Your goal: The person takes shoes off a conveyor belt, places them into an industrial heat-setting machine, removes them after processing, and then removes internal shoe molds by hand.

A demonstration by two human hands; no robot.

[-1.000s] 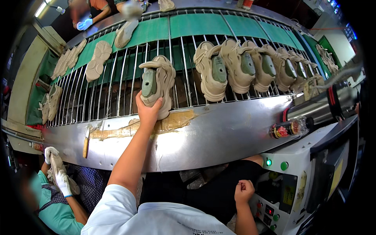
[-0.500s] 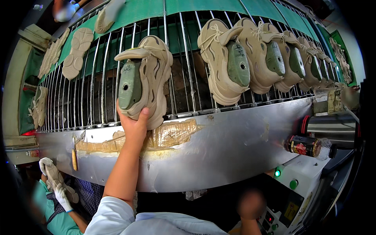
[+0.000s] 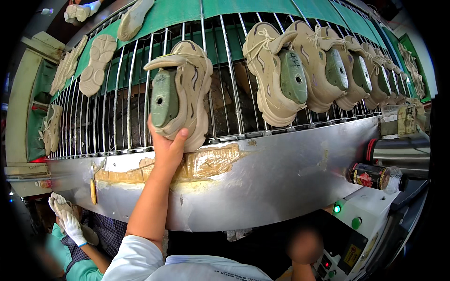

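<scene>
A beige sneaker (image 3: 194, 89) with a green shoe last (image 3: 164, 98) inside is upright at the metal rods, its toe pointing away from me. My left hand (image 3: 168, 145) grips its heel from the near side, thumb on the right of the heel and the other fingers mostly hidden. Whether the sneaker's sole rests on the rods, I cannot tell. At the lower right, my right hand (image 3: 304, 246) is blurred beside the control panel (image 3: 337, 262), and its fingers cannot be made out. To the right of the held sneaker stands another laced beige sneaker (image 3: 269, 75) with a green last.
Several more sneakers (image 3: 344, 70) line the rods (image 3: 129, 100) at right. Loose soles (image 3: 98, 63) lie far left. A metal ledge (image 3: 272, 182) runs along the near side, with a bottle (image 3: 375, 177) at its right end. A co-worker's gloved hands (image 3: 70, 225) hold a shoe at lower left.
The whole view has shifted slightly, so most things appear a little further right. My left hand keeps its grip on the sneaker. The co-worker's gloved hands at lower left have shifted on their shoe.
</scene>
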